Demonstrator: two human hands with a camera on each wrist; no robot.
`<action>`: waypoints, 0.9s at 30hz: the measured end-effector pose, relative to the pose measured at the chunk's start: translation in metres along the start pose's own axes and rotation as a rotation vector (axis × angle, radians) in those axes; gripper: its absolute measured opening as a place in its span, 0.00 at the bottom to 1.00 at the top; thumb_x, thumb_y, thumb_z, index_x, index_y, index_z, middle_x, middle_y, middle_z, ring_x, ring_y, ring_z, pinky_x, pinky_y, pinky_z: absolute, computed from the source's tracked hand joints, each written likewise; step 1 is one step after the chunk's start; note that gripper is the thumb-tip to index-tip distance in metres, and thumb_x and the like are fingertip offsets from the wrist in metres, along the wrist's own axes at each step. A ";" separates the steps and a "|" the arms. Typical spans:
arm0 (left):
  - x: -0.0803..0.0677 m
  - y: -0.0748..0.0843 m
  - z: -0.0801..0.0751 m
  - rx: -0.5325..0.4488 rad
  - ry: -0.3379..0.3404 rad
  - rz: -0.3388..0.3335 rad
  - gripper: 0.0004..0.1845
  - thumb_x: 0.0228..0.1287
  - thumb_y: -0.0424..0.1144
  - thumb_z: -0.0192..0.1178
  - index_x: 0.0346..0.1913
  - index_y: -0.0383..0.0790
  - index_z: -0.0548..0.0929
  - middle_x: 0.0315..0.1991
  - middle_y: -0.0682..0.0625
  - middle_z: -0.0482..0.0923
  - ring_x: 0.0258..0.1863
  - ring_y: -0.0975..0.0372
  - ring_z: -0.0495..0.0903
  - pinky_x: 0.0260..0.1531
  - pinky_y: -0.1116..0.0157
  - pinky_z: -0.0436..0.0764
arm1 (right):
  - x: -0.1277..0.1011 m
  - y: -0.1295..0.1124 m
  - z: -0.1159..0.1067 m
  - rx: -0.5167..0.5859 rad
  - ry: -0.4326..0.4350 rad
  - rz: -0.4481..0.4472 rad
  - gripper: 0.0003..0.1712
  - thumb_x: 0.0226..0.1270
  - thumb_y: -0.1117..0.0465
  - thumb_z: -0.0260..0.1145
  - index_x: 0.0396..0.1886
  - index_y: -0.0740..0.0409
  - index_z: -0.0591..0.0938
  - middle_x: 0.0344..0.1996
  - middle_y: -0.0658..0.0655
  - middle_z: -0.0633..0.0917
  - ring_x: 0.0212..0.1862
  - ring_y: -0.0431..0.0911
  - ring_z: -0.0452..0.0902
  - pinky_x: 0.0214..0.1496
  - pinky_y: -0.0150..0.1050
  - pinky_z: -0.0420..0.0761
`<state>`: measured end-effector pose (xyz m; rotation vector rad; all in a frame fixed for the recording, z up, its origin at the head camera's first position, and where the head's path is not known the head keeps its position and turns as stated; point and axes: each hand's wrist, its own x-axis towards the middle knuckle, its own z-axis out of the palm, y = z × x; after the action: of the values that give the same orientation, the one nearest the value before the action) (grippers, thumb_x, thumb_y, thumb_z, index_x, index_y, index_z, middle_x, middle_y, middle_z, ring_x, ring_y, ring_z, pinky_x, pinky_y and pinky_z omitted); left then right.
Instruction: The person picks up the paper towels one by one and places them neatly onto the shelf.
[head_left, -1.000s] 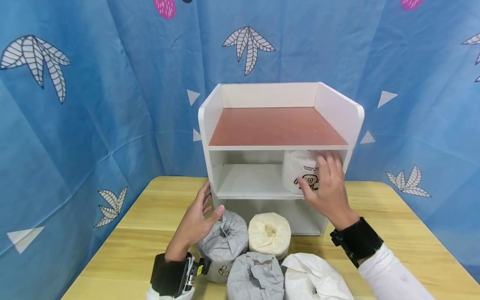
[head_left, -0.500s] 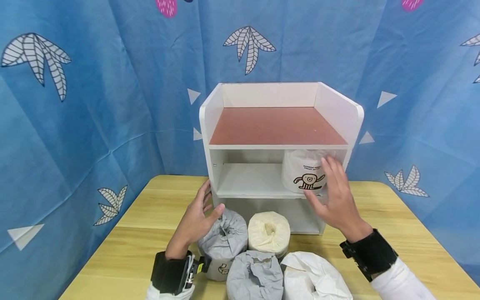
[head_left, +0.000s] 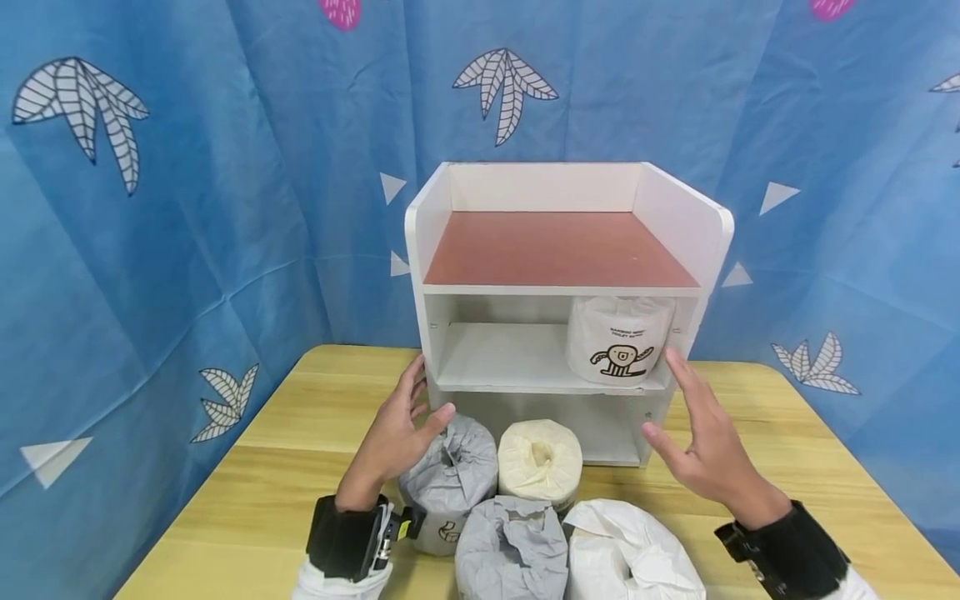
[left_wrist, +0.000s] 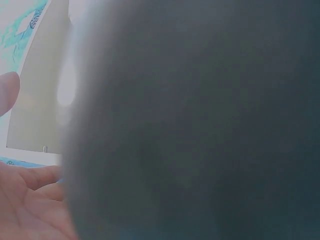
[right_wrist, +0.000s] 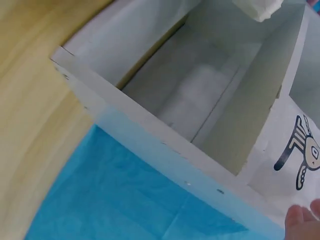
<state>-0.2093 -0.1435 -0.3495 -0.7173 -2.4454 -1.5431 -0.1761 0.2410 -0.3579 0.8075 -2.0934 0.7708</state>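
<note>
Right hand (head_left: 701, 446): held in the air just in front of the shelf unit's right side, fingers spread and relaxed, gripping nothing.
Left hand (head_left: 397, 433): fingers loosely straight, thumb and palm resting against the top of the grey wrapped roll (head_left: 447, 482); no clasp around it.
Printed roll (head_left: 618, 340): standing upright at the right end of the middle shelf, its cartoon figure facing out, apart from the right hand, which sits lower and nearer me.
Shelf unit (head_left: 427, 333): white, on the wooden table (head_left: 285, 433), with a reddish-brown top deck.
Other rolls: a cream unwrapped roll (head_left: 540, 454) just right of the grey one; another grey wrapped roll (head_left: 512, 550) and a white wrapped roll (head_left: 637, 558) at the near edge.
Left wrist view: almost wholly blocked by a dark blur.
Backdrop: blue curtain (head_left: 187, 208) with leaf prints.
</note>
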 end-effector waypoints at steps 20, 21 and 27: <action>-0.002 0.001 -0.001 -0.004 0.001 0.002 0.44 0.69 0.41 0.59 0.77 0.39 0.43 0.75 0.36 0.48 0.71 0.44 0.56 0.63 0.43 0.64 | -0.075 -0.014 -0.014 0.663 -0.385 0.149 0.36 0.76 0.64 0.51 0.74 0.73 0.47 0.75 0.60 0.55 0.74 0.41 0.51 0.67 0.24 0.58; -0.002 0.001 -0.001 -0.004 0.001 0.003 0.44 0.69 0.41 0.59 0.77 0.39 0.43 0.75 0.36 0.47 0.71 0.44 0.56 0.63 0.43 0.64 | -0.077 -0.014 -0.013 0.683 -0.391 0.144 0.35 0.77 0.64 0.50 0.74 0.74 0.47 0.75 0.59 0.55 0.74 0.41 0.51 0.67 0.25 0.58; 0.000 0.002 -0.002 -0.025 -0.001 0.001 0.44 0.69 0.41 0.59 0.77 0.40 0.43 0.75 0.37 0.48 0.71 0.44 0.55 0.63 0.44 0.63 | -0.079 -0.012 -0.013 0.711 -0.334 0.174 0.32 0.74 0.73 0.47 0.72 0.77 0.49 0.73 0.58 0.60 0.72 0.41 0.56 0.66 0.27 0.61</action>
<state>-0.2084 -0.1450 -0.3473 -0.7235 -2.4311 -1.5757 -0.1211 0.2657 -0.4112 1.1983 -2.2045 1.6194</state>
